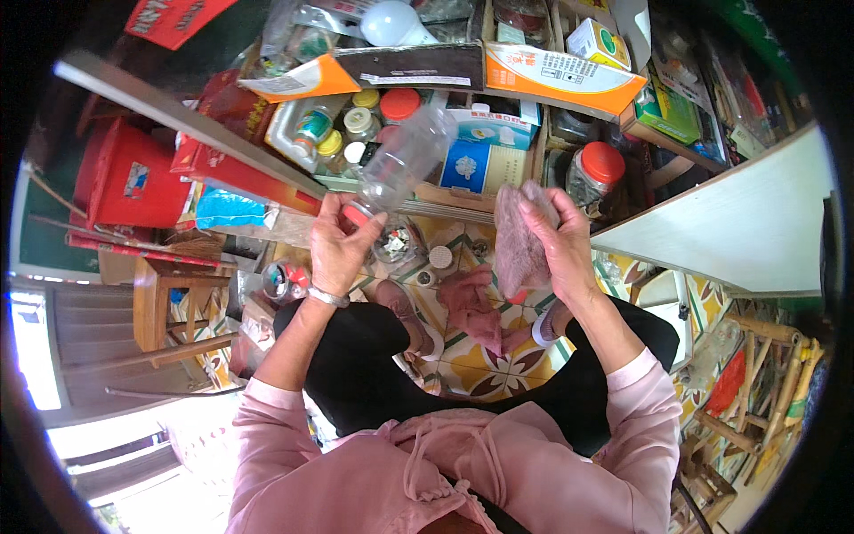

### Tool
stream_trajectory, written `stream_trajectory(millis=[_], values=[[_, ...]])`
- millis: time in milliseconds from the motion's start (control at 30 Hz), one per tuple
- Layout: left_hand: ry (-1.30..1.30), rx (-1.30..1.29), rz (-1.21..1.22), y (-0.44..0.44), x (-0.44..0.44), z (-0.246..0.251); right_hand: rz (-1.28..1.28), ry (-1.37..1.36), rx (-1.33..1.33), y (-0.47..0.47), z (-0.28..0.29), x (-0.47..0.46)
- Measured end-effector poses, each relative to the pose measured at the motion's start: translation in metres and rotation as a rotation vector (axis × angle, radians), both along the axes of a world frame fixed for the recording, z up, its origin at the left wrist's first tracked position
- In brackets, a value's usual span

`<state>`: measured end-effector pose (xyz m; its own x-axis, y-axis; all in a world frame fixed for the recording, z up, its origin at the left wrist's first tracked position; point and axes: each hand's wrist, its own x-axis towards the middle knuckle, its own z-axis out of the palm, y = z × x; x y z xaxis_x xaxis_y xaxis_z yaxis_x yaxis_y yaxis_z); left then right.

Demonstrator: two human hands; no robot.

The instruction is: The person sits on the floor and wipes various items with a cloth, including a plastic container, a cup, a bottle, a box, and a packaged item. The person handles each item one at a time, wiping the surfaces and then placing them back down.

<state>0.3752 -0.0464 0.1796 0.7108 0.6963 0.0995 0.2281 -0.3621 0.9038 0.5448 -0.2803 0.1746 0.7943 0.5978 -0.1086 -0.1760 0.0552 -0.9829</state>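
Observation:
My left hand [343, 243] grips a clear plastic bottle [410, 157] at its red-capped end; the bottle tilts up and to the right, before the lower shelf. A folded greyish-pink cloth [520, 247] is in my right hand [559, 237], pinched between thumb and fingers, apart from the bottle. Below my left hand, a clear jar [398, 241] holding small pieces stands on the tiled floor. A crumpled pink cloth [470, 304] lies on the floor between my feet.
Cartons of jars and boxes fill the shelves ahead, with a light bulb [393, 24] on top. An open white cabinet door [727, 220] stands at right, another door [193, 127] juts out at left. A wooden stool [150, 300] is at left, bamboo chairs [760, 387] at right.

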Motion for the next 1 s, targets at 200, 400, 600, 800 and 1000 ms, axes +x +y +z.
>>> stream_trajectory(millis=[200,400,600,800,1000], values=[[0.148,0.449,-0.158,-0.051,-0.014,0.057,0.321,-1.089,0.027,0.025,0.029,-0.056],[0.056,0.327,-0.362,-0.05,-0.025,0.063,0.184,-1.06,0.027,0.025,0.018,-0.058],[0.3,-0.13,-0.521,-0.046,-0.027,0.126,0.336,0.177,0.028,0.02,-0.02,-0.026],[0.148,-0.199,-0.509,-0.016,-0.041,0.14,0.543,-0.284,0.127,0.012,-0.001,-0.031],[-0.04,-0.185,-0.494,-0.022,-0.045,0.142,0.309,-0.82,-0.064,0.003,0.04,-0.051]])
